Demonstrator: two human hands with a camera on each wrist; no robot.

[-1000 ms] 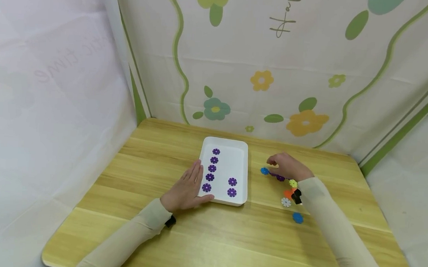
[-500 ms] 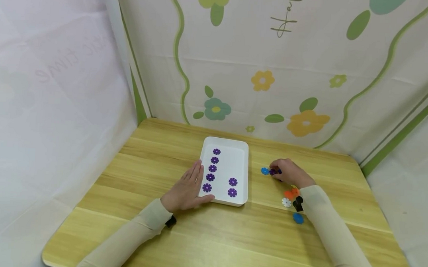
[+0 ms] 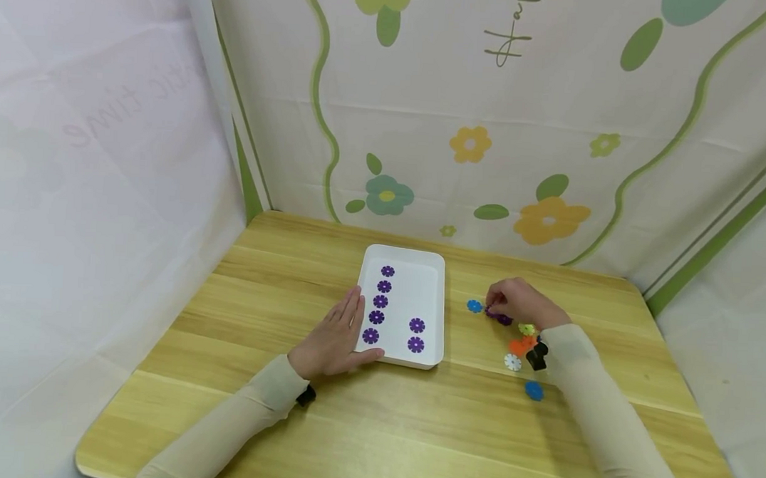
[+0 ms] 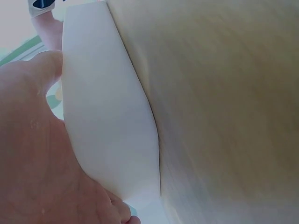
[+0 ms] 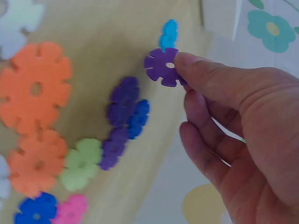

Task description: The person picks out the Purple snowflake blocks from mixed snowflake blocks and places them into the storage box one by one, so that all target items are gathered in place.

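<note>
My left hand (image 3: 330, 340) lies with straight fingers along the near-left corner of a white tray (image 3: 403, 253), touching its rim. In the left wrist view, that hand (image 4: 42, 140) is against the tray's outer wall (image 4: 105, 102). Inside the tray, a column of several purple snowflake discs (image 3: 380, 302) runs along the left, with two more purple discs (image 3: 417, 326) at the near right. Right of the tray, my right hand (image 3: 523, 302) pinches a purple snowflake disc (image 5: 161, 66) between thumb and fingers. More purple discs (image 5: 123, 101) lie below the fingers.
Around the right hand lie a light blue disc (image 3: 474, 306), a yellow-green disc (image 3: 526, 329), orange discs (image 5: 36, 86), a white disc (image 3: 512, 362) and a blue disc (image 3: 533, 390). A printed cloth wall (image 3: 419, 148) stands behind the wooden table (image 3: 413, 426).
My right hand reached down to the discs beside the light blue one and now pinches a purple disc, having shifted slightly right. The left hand and tray look unmoved.
</note>
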